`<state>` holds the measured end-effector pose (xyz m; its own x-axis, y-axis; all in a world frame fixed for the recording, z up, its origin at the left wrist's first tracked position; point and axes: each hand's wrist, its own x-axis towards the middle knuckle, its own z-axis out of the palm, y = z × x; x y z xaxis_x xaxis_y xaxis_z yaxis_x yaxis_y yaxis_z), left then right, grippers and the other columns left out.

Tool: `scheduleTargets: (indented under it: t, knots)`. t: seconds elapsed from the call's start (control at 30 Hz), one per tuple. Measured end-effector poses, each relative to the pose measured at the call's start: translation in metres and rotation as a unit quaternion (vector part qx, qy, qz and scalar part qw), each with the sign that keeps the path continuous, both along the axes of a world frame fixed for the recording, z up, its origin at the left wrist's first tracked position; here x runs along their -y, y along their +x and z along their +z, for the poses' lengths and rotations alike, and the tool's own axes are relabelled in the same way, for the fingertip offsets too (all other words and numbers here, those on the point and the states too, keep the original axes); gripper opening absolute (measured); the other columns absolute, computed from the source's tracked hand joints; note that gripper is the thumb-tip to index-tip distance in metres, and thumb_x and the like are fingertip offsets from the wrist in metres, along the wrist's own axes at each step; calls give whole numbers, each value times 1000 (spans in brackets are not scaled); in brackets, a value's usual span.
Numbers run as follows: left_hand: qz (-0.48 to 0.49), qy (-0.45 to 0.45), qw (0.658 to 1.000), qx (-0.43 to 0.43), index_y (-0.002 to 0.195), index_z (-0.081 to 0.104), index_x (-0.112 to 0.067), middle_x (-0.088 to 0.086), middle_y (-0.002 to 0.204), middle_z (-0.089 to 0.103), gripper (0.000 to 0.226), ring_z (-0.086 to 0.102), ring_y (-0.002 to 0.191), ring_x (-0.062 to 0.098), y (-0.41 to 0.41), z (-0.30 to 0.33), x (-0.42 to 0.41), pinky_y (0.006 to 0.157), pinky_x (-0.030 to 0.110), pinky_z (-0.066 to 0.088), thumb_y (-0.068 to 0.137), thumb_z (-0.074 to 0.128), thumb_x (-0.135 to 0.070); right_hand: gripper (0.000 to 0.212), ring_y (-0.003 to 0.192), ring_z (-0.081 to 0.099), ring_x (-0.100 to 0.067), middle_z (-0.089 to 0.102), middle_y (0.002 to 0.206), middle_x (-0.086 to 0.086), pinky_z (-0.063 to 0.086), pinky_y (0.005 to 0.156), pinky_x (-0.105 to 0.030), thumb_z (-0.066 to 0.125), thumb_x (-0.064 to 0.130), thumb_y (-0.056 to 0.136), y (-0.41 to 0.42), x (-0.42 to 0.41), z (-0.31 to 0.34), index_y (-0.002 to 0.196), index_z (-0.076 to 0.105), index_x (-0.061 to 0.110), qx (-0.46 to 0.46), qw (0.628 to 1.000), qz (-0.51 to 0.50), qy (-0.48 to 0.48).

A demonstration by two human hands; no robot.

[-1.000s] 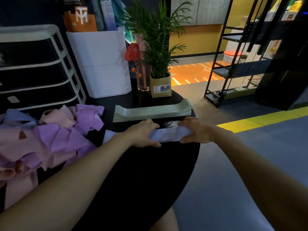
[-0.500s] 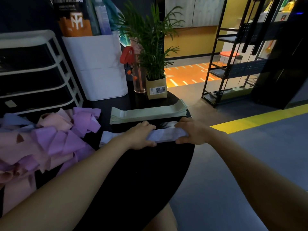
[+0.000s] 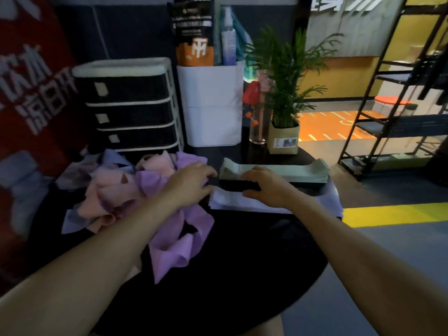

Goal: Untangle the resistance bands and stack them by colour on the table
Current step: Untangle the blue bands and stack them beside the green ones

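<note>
Both hands had shifted since the earlier frames: the left hand [image 3: 191,183] had left the pale band [image 3: 242,202] and reached over the tangle [image 3: 145,190], fingers spread and relaxed, gripping nothing yet. The right hand [image 3: 266,187] lay flat and loose on the pale band, holding nothing, near its left end. That band sat flat toward the table's [image 3: 242,263] right rim, just in front of the green stack [image 3: 278,172]. The next pick probably wanted one purple loop pinched at a free edge and lifted slowly, so pink bands would not drag along. The pale band's far end overhung the rim, so a careless sweep might tip it off. Bare tabletop lay near the person, with room for another pile.
</note>
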<state>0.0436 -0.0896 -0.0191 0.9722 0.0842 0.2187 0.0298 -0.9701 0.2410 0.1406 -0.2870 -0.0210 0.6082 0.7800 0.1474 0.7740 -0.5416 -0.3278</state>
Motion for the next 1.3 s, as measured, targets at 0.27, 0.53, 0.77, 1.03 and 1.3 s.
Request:
scheduleTargets:
  t: [0.27, 0.53, 0.77, 1.03, 1.3]
  knots:
    - [108, 8, 994, 15, 122, 58, -16, 6, 128, 48, 35, 44, 120, 25, -48, 17, -74, 96, 34, 39, 87, 57, -20, 31, 102, 58, -33, 59, 111, -18, 43, 89, -33, 64, 13, 84, -19, -109, 9, 113, 62, 3, -48, 996, -8, 72]
    - [129, -25, 991, 16, 126, 54, -18, 4, 128, 46, 40, 46, 118, 23, -37, 4, -110, 92, 34, 42, 86, 59, -21, 37, 112, 55, -30, 56, 124, -15, 42, 94, -32, 61, 17, 87, 7, -161, -5, 122, 57, 7, -67, 995, -63, 41]
    - [131, -35, 990, 21, 127, 53, -20, 1, 120, 49, 45, 46, 116, 20, -14, 1, -135, 93, 40, 44, 83, 63, -19, 42, 113, 49, -39, 47, 124, -21, 45, 91, -39, 59, 25, 88, 30, -191, -18, 122, 49, 3, -60, 991, -116, 11]
    - [128, -26, 990, 49, 120, 57, -19, -2, 117, 51, 35, 49, 110, 16, -17, 1, -152, 83, 24, 39, 86, 62, -23, 13, 80, 62, -33, 67, 83, -14, 39, 62, -28, 53, 10, 83, 21, -202, -15, 82, 66, 10, -74, 972, -127, 185]
    - [159, -70, 981, 83, 118, 59, -25, -1, 115, 52, 32, 55, 102, 20, -46, 14, -162, 84, 39, 47, 86, 60, -22, 16, 80, 60, -19, 68, 90, -6, 46, 71, -33, 65, 18, 82, -35, -231, 15, 96, 70, 11, -65, 959, 69, 267]
